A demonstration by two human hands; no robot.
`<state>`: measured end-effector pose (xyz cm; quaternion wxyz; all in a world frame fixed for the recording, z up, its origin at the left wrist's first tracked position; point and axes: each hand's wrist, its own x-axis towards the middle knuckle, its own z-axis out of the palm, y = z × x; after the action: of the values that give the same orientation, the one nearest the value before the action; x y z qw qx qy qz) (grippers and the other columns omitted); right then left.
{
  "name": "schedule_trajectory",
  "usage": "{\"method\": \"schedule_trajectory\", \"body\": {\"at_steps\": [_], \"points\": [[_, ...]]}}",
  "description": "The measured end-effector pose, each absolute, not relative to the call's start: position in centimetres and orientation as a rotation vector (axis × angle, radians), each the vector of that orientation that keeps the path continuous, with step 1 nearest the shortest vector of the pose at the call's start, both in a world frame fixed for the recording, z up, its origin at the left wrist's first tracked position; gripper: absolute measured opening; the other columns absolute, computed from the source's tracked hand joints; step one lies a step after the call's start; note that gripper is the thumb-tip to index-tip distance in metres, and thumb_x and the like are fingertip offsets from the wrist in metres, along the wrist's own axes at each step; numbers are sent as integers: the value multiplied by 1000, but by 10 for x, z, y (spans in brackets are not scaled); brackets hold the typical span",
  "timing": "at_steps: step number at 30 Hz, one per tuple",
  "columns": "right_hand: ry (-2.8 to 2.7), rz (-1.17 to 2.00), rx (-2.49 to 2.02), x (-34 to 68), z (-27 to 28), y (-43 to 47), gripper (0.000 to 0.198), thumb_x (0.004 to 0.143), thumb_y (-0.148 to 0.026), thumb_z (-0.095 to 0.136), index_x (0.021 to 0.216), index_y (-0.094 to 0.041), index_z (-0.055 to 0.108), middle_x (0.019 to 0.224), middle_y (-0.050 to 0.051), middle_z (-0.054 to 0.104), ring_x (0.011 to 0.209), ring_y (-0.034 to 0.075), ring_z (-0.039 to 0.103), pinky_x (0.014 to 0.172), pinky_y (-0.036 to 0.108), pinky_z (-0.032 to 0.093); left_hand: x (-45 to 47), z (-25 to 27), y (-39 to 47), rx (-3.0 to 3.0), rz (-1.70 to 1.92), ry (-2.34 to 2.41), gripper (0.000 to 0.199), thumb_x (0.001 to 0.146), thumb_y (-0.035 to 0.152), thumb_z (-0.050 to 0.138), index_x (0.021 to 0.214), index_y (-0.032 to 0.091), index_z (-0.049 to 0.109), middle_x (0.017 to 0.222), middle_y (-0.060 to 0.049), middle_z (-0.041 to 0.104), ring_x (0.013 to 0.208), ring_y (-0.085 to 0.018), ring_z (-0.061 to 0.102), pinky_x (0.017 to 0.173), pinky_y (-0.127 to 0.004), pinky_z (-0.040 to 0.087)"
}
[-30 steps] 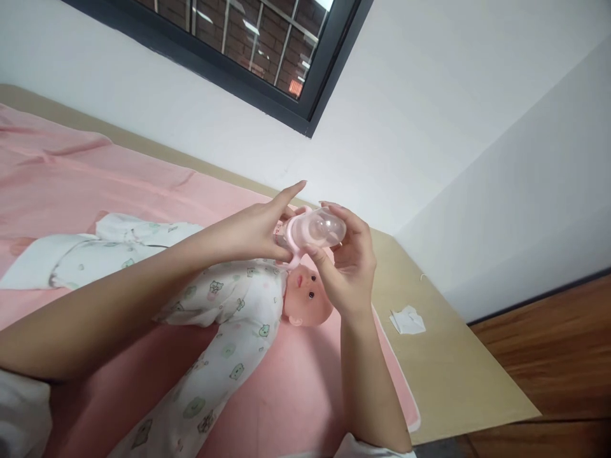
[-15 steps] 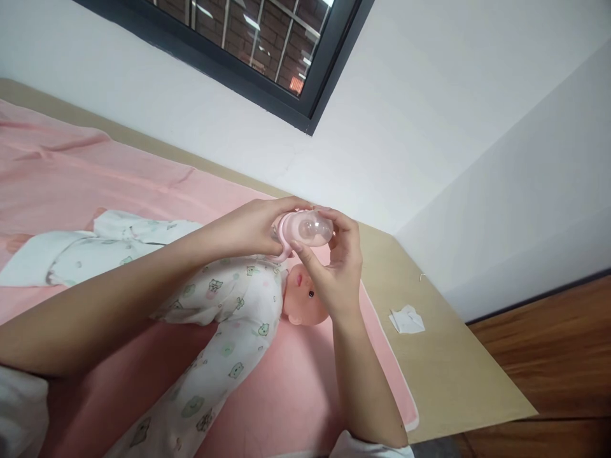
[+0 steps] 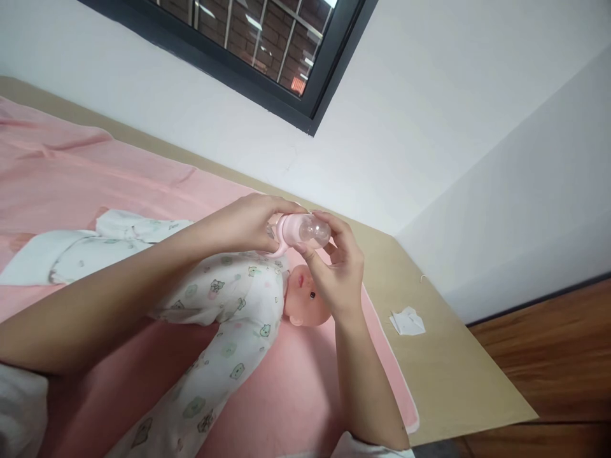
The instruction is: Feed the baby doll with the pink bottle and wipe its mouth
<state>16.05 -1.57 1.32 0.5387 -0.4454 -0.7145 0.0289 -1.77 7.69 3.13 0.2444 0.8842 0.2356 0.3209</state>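
Observation:
Above the doll's chest I hold a baby bottle (image 3: 291, 230) on its side. It has a pink collar and handle, and a clear dome cap (image 3: 316, 231) covers its top end, which points right. My left hand (image 3: 251, 222) is wrapped round the bottle's body and hides most of it. With thumb and fingers, my right hand (image 3: 341, 261) grips the clear cap from the right. Beneath both hands lies a baby doll (image 3: 252, 289) on its back, in a white printed outfit. Its face is partly covered by my right hand.
A pink blanket (image 3: 281, 388) under the doll spreads over a tan tabletop (image 3: 453, 369). Right of the blanket lies a folded white tissue (image 3: 407, 321). A white wall (image 3: 382, 140) with a dark-framed window (image 3: 310, 114) rises behind the table.
Both hands and the bottle have shifted very slightly. The pink collar now shows more distinctly beside the clear cap. The doll has not moved.

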Motion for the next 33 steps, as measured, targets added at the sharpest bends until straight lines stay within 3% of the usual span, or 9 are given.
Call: {"method": "schedule_trajectory", "body": {"at_steps": [10,33], "points": [[-1717,125,-1095,163,14,-15,38,86,-39,68,123,-30,59,128,6,63,119,23,60,94,43,59,-16,32,79,2479,849,697,54,63,17,58,114,30,72,107,3,73,92,-20,66,71,-24,45],[-1718,243,-1088,165,12,-12,39,86,-38,68,123,-31,58,129,6,61,120,22,58,96,43,57,-16,29,84,2572,809,725,60,61,15,56,117,31,70,108,1,73,95,-22,65,72,-26,44]]}}
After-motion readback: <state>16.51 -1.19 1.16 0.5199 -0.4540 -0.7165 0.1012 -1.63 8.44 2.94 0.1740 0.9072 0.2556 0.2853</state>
